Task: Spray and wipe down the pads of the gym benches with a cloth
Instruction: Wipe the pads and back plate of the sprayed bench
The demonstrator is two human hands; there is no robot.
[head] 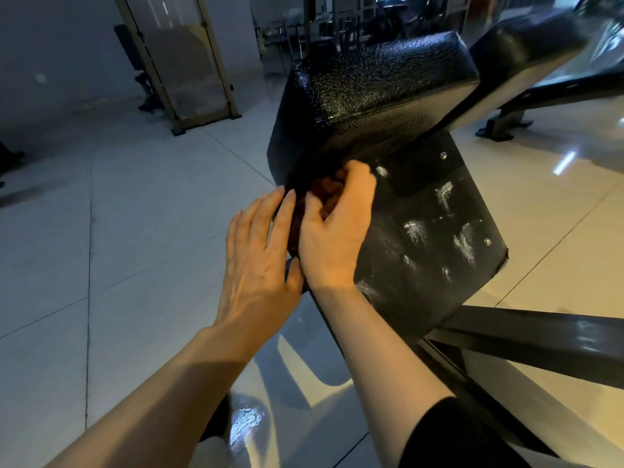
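A black textured bench pad [378, 82] rises in the middle of the head view, its dark underside board [435, 231] scuffed with white marks. Both hands meet at the pad's lower left edge. My right hand [337, 228] curls its fingers round a dark reddish-brown cloth [324, 190] bunched against the pad. My left hand [260, 255] lies beside it with straight fingers, their tips touching the pad's edge and the cloth. Most of the cloth is hidden between the hands. No spray bottle is in sight.
A second black pad [526, 38] and the bench's black steel frame [540, 336] extend to the right. A glass-panelled stand [179, 62] is at the back left, with dark gym equipment behind it. Glossy pale floor tiles [118, 214] surround the bench.
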